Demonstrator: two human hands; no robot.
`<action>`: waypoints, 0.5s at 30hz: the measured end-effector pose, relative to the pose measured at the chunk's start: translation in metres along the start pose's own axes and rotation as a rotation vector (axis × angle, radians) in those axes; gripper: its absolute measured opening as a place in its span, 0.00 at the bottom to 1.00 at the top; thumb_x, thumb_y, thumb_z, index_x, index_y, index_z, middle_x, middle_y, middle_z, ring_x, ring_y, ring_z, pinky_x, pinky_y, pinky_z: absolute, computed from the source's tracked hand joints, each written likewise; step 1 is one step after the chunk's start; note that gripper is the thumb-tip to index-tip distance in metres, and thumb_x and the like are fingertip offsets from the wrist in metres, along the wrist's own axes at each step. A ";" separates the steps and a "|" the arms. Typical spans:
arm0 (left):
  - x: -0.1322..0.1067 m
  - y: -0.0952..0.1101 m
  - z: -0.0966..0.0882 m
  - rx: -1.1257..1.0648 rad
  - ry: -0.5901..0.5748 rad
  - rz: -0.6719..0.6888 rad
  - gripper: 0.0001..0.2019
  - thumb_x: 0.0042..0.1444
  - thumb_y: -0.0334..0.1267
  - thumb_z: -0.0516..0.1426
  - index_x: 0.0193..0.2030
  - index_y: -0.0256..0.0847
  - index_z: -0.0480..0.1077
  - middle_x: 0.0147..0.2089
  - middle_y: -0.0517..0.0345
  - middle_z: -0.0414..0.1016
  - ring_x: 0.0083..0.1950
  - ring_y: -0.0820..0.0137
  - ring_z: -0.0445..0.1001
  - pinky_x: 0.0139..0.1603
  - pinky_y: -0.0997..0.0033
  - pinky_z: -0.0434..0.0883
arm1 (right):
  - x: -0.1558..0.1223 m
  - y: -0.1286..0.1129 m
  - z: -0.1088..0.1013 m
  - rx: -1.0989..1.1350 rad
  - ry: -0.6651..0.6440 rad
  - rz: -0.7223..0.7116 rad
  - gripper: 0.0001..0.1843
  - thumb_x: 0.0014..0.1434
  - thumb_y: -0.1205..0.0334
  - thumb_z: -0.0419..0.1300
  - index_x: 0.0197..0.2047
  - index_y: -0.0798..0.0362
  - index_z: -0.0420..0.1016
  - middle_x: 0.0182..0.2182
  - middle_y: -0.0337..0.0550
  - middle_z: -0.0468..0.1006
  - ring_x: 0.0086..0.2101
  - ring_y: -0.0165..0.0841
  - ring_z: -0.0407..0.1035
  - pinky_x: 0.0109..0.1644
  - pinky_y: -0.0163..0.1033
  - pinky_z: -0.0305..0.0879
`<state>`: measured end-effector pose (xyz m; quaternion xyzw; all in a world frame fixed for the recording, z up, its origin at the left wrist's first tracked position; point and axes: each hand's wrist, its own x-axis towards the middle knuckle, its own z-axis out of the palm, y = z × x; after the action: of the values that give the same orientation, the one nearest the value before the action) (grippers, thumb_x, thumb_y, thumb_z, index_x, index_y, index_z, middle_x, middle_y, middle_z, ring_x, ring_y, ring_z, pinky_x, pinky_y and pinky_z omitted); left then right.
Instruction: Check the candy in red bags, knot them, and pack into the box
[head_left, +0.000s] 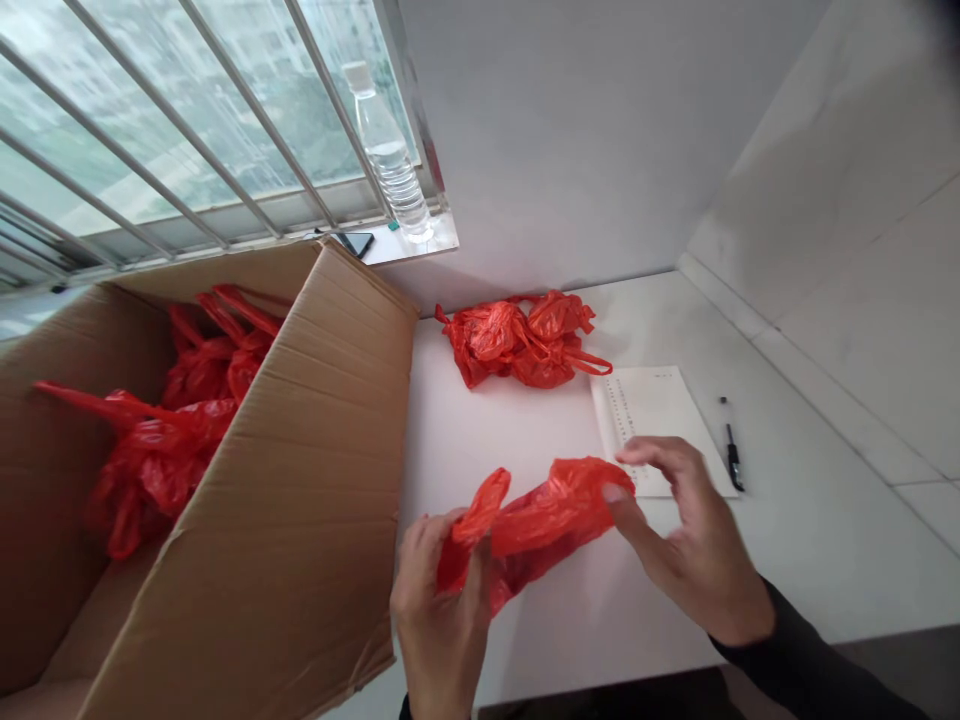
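While the person's L hand (442, 590) pinches the L end of a red bag (555, 520) over the table (510, 430), R hand (694, 550) is half-spread, thumb at bag's R end. Cardbd. box (300, 460) just L, notepad (667, 400) nr. R hand.

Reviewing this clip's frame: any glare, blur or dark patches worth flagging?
Head view: window bright and washed out, the scene outside hazy; head view: glossy highlights on the red bags at the back of the table; head view: right hand looks slightly blurred; head view: a dark, out-of-focus patch in the top right corner.
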<state>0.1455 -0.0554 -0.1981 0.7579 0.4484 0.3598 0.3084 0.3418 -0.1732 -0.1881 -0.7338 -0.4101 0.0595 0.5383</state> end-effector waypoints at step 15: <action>-0.015 0.029 -0.016 -0.151 0.377 -0.251 0.09 0.55 0.45 0.68 0.38 0.44 0.79 0.35 0.59 0.79 0.36 0.66 0.75 0.40 0.67 0.73 | -0.001 -0.025 0.018 -0.555 -0.583 -0.477 0.13 0.67 0.68 0.52 0.31 0.49 0.67 0.26 0.41 0.72 0.26 0.39 0.70 0.28 0.49 0.68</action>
<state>0.1405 -0.0786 -0.1701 0.5904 0.5606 0.4862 0.3173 0.3176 -0.1587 -0.1748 -0.6879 -0.7020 0.0261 0.1825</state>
